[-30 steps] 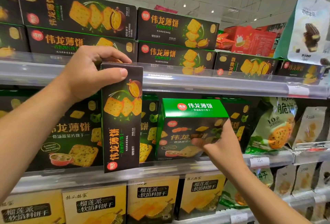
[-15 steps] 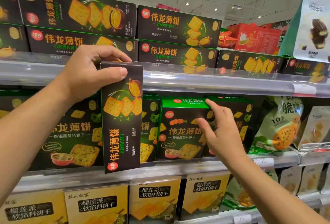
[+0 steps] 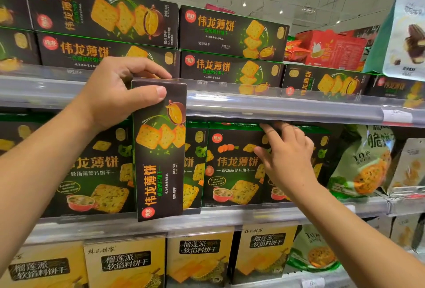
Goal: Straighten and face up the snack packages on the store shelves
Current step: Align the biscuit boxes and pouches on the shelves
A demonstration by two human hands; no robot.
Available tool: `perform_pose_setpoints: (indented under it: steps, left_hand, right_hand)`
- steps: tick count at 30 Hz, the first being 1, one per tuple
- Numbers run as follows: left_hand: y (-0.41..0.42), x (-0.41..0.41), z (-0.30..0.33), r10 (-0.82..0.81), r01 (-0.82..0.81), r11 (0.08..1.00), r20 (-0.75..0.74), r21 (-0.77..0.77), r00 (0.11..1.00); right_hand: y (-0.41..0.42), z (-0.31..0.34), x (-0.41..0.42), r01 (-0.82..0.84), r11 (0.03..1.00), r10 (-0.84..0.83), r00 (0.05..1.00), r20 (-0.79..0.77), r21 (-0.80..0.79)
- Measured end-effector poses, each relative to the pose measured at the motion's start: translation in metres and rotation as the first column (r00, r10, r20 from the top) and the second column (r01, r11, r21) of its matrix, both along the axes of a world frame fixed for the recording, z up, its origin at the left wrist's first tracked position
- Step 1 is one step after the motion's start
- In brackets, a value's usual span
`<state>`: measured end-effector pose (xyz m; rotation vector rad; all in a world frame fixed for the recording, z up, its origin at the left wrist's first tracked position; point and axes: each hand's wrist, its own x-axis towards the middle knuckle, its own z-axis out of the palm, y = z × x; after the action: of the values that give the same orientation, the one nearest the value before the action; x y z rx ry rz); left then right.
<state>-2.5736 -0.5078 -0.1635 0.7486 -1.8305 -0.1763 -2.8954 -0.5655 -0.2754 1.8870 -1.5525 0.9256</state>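
Head view: the left hand [image 3: 115,94] grips the top end of a long dark cracker box [image 3: 161,149], held upright in front of the middle shelf [image 3: 230,217]. The right hand [image 3: 287,159], fingers nearly straight, presses a green-topped box [image 3: 234,168] standing on that shelf.

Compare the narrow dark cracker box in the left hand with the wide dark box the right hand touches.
The narrow dark cracker box is held on end off the shelf; the wide dark cracker box stands on the middle shelf. The first pictures plain crackers, the second vegetables and a soup bowl. Both carry the same red logo and yellow brand lettering.
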Motion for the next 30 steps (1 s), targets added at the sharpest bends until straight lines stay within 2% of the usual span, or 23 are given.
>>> perform_pose_setpoints:
  steps: [26, 30]
  left_hand:
    - [0.0, -0.001, 0.0, 0.02, -0.021, 1.0, 0.012, 0.01, 1.0]
    - [0.005, -0.007, 0.002, 0.048, -0.049, 0.997, 0.011, 0.052, 0.999]
  right_hand:
    - [0.004, -0.001, 0.003, 0.064, 0.996, -0.062, 0.997, -0.035, 0.07]
    - [0.026, 0.004, 0.01, 0.0, 0.992, 0.008, 0.998, -0.069, 0.124]
